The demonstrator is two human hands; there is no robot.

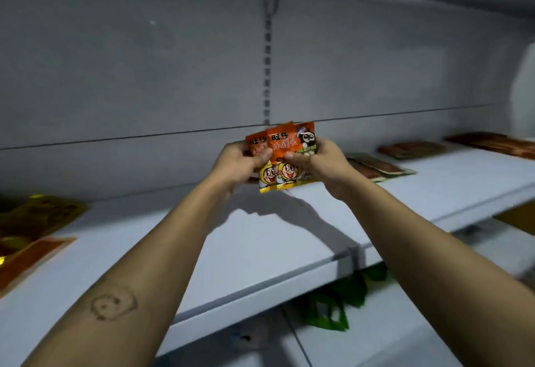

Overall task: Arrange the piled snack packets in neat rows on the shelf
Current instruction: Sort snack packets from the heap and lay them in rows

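Observation:
A small fanned stack of orange and yellow snack packets [282, 146] with cartoon faces is held upright above the middle of the white shelf [260, 239]. My left hand [241, 161] grips the stack's left side with the thumb on the front. On the right side, my right hand [317, 158] pinches the packets, thumb over the front. A packet with a panda print shows at the back right of the stack.
Flat brown packets [373, 165] lie in a row along the shelf to the right, with more [411, 149] further on. Yellow and orange packets [37, 216] lie at the left end. Green packets [341, 300] sit on the lower shelf. A slotted upright runs up the back panel.

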